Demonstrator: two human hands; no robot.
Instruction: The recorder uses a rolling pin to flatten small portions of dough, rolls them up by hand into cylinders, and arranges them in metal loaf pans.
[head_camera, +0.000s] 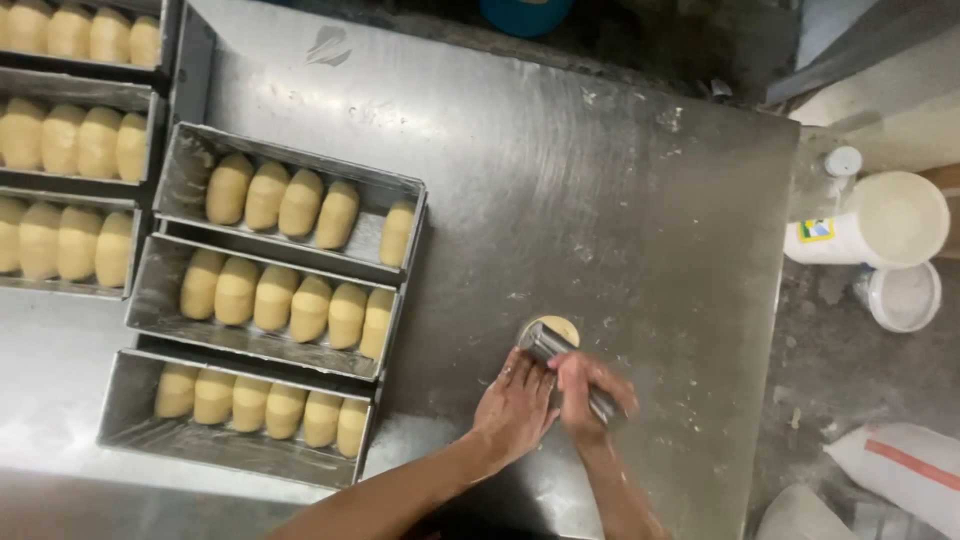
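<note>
The right hand (590, 385) has its grip closed around a metal rolling pin (570, 370); its long axis runs near-right to far-left over a dough disc (556, 328). The left hand (515, 405) lies flat, fingers spread, on the counter (620, 200). Loaf tins (180, 160) crowd the left; open surface lies beyond.

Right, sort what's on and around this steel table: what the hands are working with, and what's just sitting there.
In hand:
- left hand, flat beside the pin
- right hand, gripping the metal rolling pin
- dough disc under the pin
- steel table

Lying about:
- loaf tins of dough rolls
- white tubs
- white sack
</note>
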